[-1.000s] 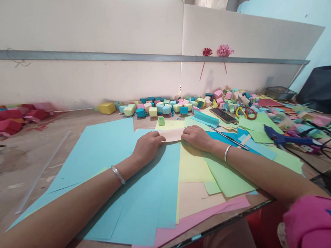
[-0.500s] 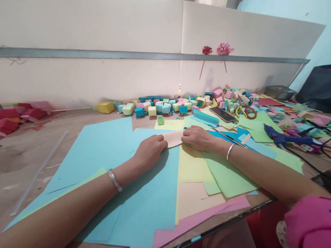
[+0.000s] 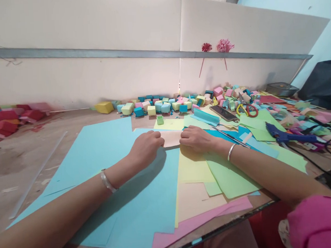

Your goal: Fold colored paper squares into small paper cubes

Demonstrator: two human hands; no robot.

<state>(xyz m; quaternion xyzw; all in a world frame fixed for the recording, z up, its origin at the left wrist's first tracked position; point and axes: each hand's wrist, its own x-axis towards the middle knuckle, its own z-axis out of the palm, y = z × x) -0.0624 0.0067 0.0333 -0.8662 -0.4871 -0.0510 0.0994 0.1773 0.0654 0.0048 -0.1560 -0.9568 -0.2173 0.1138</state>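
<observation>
A pale peach strip of paper (image 3: pixel 171 138) is stretched between my two hands, just above the blue paper sheets (image 3: pixel 147 192). My left hand (image 3: pixel 147 145) is closed on the strip's left end, fingers curled. At its other end, my right hand (image 3: pixel 196 138) pinches the paper with bent fingers. The fingertips and thumbs are partly hidden. Beneath the right hand lie yellow paper (image 3: pixel 194 167) and green paper (image 3: pixel 233 176). A small green paper box (image 3: pixel 160 120) stands just beyond the strip.
Many small paper cubes (image 3: pixel 164 107) line the wall. To the right lie a phone (image 3: pixel 223 113), scissors (image 3: pixel 247 110), a blue glue gun (image 3: pixel 289 136) with black cables, and a pen-like tool (image 3: pixel 230 137). Red paper boxes (image 3: pixel 2 121) sit far left, near a clear stick (image 3: pixel 39 173).
My left hand has shifted slightly left along with its forearm, and a bit more of the peach strip shows between the hands. Both hands keep hold of it.
</observation>
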